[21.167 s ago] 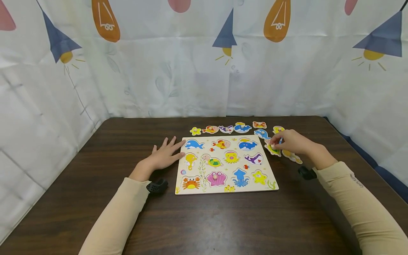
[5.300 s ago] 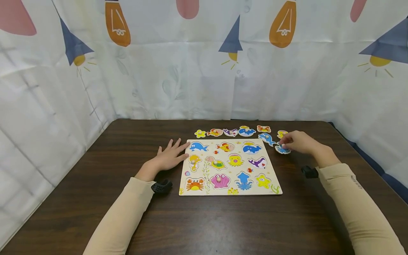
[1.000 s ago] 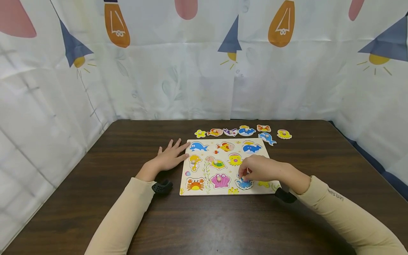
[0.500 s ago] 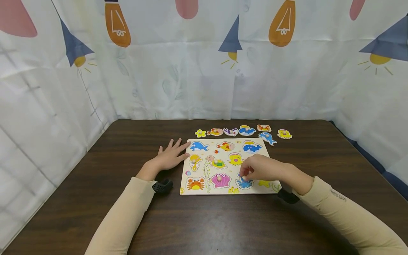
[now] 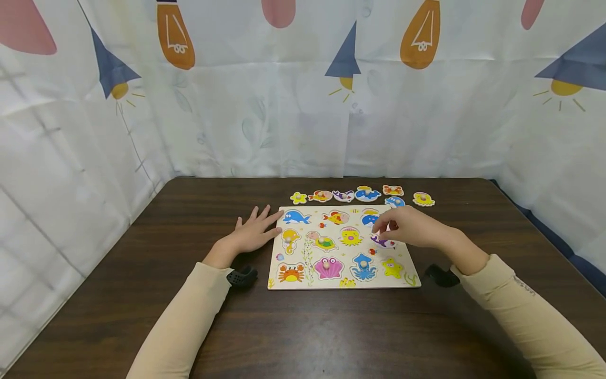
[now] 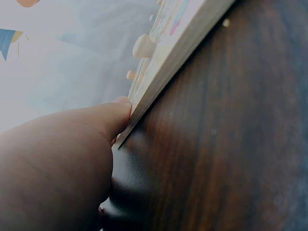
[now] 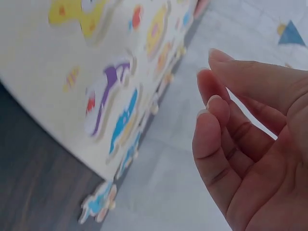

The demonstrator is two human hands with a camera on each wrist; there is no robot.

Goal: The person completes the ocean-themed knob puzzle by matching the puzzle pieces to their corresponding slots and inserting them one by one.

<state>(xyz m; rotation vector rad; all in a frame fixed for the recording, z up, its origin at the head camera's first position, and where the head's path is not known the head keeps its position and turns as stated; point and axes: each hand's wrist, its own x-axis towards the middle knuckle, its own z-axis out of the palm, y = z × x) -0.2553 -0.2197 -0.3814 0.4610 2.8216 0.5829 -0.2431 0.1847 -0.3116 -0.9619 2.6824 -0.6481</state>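
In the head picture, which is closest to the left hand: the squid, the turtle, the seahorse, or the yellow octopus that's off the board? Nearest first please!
1. Seahorse: on the left side of the board, right beside the left hand.
2. Turtle: nearer the board's middle.
3. Squid: near the board's front edge, right of centre.
4. Yellow octopus: on the table, past the board's far right corner.
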